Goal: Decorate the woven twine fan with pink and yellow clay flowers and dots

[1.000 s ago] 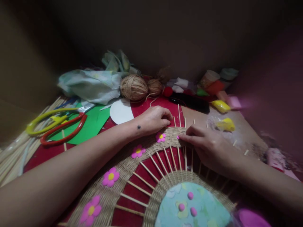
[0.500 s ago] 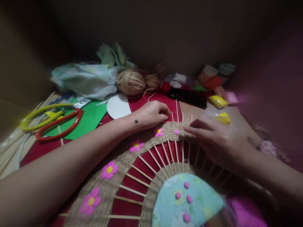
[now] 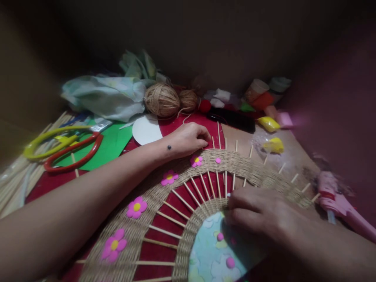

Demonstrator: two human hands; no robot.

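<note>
A semicircular woven twine piece [image 3: 246,166] on thin wooden sticks lies before me, with pink flowers with yellow centres along its outer band. A lone pink dot [image 3: 217,160] sits on the band beyond the last flower. My left hand [image 3: 190,139] is closed at the band's top edge, its fingers curled by the stick ends. Over the inner half-circle of pale blue floral fabric [image 3: 202,254] is my right hand [image 3: 261,209], fingers bent together. Whatever its fingertips hold is hidden. Small pink clay balls [image 3: 230,262] lie on the fabric, some behind the right hand.
Scissors [image 3: 73,150] with red and yellow handles rest on green sheets [image 3: 114,145] at the left, near loose sticks. Twine balls [image 3: 162,100], a fabric bundle [image 3: 105,96] and a black phone-like object [image 3: 232,119] line the back. A pink glue gun [image 3: 337,203] lies right.
My right hand has moved from the outer band down toward me, over the floral fabric. The band's right side and the glue gun now show. My left hand stays put.
</note>
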